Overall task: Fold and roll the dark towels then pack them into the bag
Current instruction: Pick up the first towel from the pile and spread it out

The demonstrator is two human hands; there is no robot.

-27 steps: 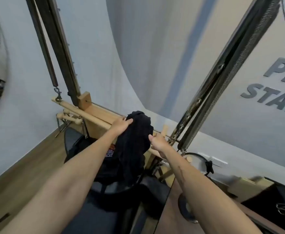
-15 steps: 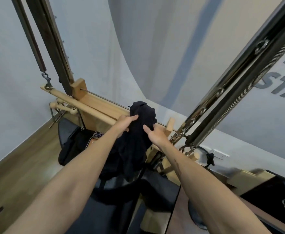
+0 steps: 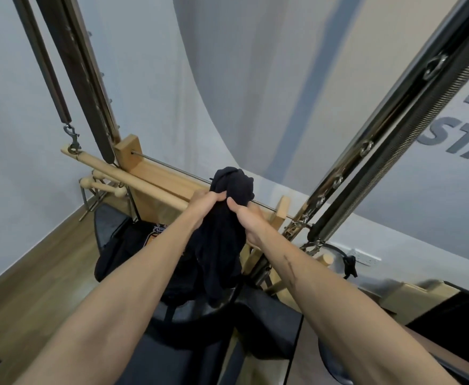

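Note:
A dark towel (image 3: 229,218) hangs bunched over the thin metal rod (image 3: 172,169) of a wooden exercise frame, its lower end drooping toward the black padded bed. My left hand (image 3: 204,205) grips the towel's left side just below the rod, fingers curled into the cloth. My right hand (image 3: 246,219) holds the right side, thumb pressed on the fabric; its fingers are hidden behind the cloth. A dark bag (image 3: 133,248) with an orange print lies below left of the towel, partly hidden by my left forearm.
Wooden dowel bars (image 3: 133,173) and a hanging strap with clip (image 3: 71,137) stand at the left. Chrome poles and black springs (image 3: 372,162) slant up at the right. The black padded bed (image 3: 189,351) lies under my arms, wood floor (image 3: 33,273) to the left.
Both hands have closed in on the towel from either side and now hold it near the rod. The view has shifted slightly closer.

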